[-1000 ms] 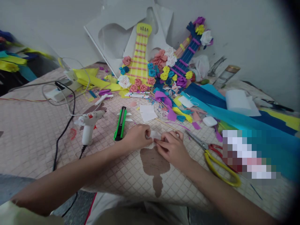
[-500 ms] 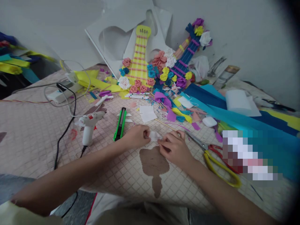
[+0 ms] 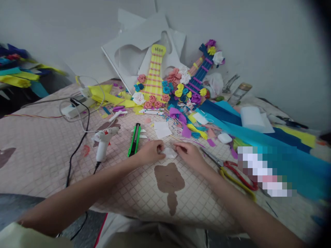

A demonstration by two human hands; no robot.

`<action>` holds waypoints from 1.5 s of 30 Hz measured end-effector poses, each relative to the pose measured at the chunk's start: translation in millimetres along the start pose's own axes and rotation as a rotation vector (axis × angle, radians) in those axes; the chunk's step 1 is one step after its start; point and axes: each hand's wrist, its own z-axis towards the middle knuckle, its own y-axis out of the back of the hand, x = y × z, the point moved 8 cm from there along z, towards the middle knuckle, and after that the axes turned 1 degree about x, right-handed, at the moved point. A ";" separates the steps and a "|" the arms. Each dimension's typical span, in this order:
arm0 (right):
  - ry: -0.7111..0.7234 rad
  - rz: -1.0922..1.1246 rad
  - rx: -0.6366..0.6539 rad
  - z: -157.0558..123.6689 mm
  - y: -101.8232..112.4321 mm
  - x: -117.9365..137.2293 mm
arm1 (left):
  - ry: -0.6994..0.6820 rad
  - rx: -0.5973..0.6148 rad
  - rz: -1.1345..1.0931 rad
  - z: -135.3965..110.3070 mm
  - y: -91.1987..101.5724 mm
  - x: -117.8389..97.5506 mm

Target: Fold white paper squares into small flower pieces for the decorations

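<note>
Just right of the green utility knife (image 3: 134, 139), a small, creased white paper piece (image 3: 170, 152) sits between two hands. The left hand (image 3: 150, 151) has its fingers closed on the end nearer the knife; the right hand (image 3: 190, 155) curls by the end farther from it (whether its fingers grip, I can't tell). I'd judge the paper feather-light, limp and easily torn, best pinched gently at the edges.

The right hand (image 3: 190, 154) now has its fingers, earlier spread, bunched together and shifted toward the table (image 3: 139, 196)'s far edge, and more of the small white paper (image 3: 170, 153) shows.
</note>
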 end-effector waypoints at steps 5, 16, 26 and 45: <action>-0.014 -0.009 0.140 12.7 -12.7 -1.5 | -0.035 -0.005 -0.053 -5.3 2.8 1.7; -0.008 -0.129 0.377 42.0 -35.7 15.5 | -0.007 -0.065 -0.162 -24.9 12.6 5.6; -0.039 -0.180 0.503 40.8 -41.1 20.2 | 0.027 -0.055 -0.160 -31.9 11.9 6.2; -0.042 0.060 0.543 28.0 -42.9 27.2 | 0.029 -0.079 -0.202 -34.1 11.3 8.6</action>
